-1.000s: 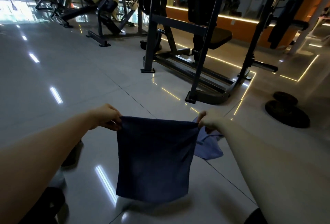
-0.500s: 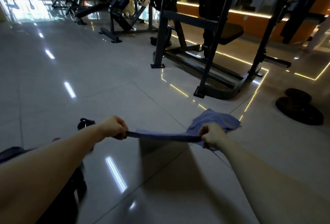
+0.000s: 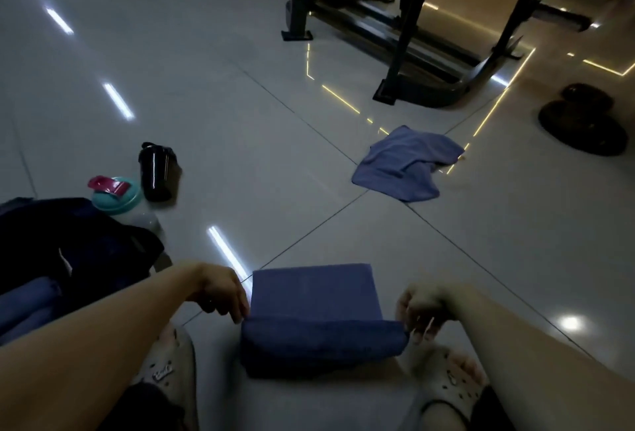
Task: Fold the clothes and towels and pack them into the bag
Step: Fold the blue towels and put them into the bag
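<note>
At the far left, a dark bag (image 3: 86, 252) sits open on the floor (image 3: 240, 121). Some blue cloth (image 3: 31, 300) lies inside it. Just past the bag stands a bottle (image 3: 120, 200) with a teal lid and a pink flap. A black cup (image 3: 156, 171) stands beside it, a bit farther away.

The left arm comes in from the near left and reaches to the middle. The left hand (image 3: 220, 293) is turned palm down with its fingers pointing at the floor. Its grip is closed on the left corner of the dark blue towel (image 3: 316, 310), pinching it.

The dark blue towel lies on the floor in the near middle, between two pale shoes (image 3: 171, 362). Its far part lies flat. Its near edge is lifted and folded over.

Farther away and to the right, a light blue towel (image 3: 405, 162) lies crumpled on the floor. Behind it stands a dark gym machine (image 3: 412, 52).

The right arm comes in from the near right. The right hand (image 3: 422, 310) has curled fingers, and its grip pinches the towel's right corner.

At the far right, round black weights (image 3: 580, 121) lie on the floor.
</note>
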### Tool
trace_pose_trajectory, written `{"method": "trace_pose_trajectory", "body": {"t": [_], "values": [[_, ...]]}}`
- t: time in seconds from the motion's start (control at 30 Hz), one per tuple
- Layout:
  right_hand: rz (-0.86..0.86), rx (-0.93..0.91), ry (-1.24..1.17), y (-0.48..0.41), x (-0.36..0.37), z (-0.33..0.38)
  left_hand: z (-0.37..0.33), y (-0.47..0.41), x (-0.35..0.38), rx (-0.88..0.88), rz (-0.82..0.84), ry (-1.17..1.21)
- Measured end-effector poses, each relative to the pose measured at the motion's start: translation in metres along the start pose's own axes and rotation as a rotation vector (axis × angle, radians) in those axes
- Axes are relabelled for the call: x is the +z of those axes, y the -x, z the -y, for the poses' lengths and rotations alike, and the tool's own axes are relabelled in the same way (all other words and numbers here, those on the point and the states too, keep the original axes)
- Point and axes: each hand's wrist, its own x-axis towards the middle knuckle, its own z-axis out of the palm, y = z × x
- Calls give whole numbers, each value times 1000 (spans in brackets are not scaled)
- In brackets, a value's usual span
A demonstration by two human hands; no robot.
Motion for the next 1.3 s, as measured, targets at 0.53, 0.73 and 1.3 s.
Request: {"method": "trace_pose_trajectory", "body": {"t": [0.53,0.73,1.3], "values": [[-217,-129,-7,-43,11,6,-7,-76,105,247,-444,-518],[-205,-132,-41,-46,9,2,-1,-77,121,201,-457,-588],[-549,-220,-343,-89,-7,59,30,-71,50,165,-551,558]]}}
